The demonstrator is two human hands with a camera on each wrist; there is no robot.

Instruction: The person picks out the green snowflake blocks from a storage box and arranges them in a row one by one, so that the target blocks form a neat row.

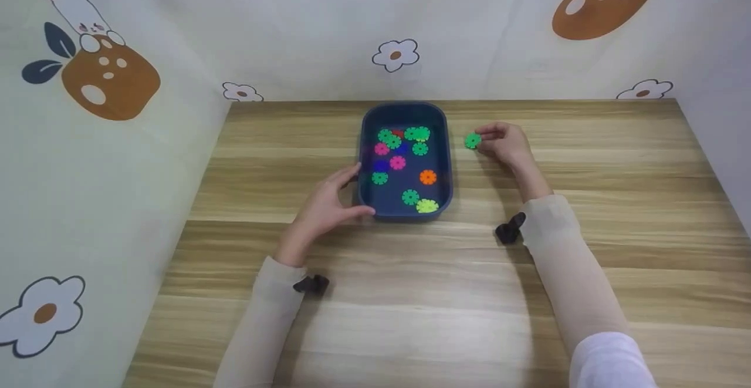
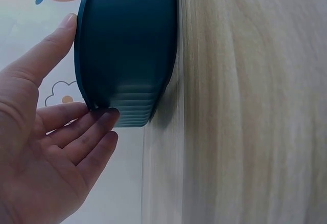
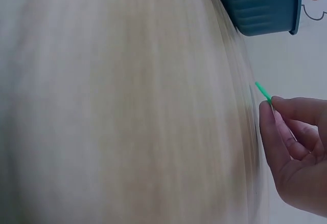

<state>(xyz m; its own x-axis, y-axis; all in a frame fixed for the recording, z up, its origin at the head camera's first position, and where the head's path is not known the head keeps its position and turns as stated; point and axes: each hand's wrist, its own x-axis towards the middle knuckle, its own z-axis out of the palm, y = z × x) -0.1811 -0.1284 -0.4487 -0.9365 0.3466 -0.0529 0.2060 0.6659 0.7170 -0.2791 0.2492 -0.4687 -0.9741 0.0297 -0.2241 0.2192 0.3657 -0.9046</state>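
A dark blue plastic bin (image 1: 405,215) with rounded corners stands on the table, holding several small notched plastic discs in green, pink, blue, orange, red and yellow. My left hand (image 1: 328,203) holds the bin at its near left corner, the thumb on the near rim and the fingers along the left side. In the left wrist view, the fingertips (image 2: 108,115) curve in at the bin's edge. To the right of the bin, my right hand (image 1: 509,142) pinches a green notched disc (image 1: 472,140) between thumb and fingertips. The right wrist view shows this disc edge-on.
The wood-grain table (image 1: 422,300) runs back to a wall covering (image 1: 317,36) printed with flowers and rabbits. Another wall section rises along the left side. Small black devices (image 1: 509,228) sit at both sleeve cuffs.
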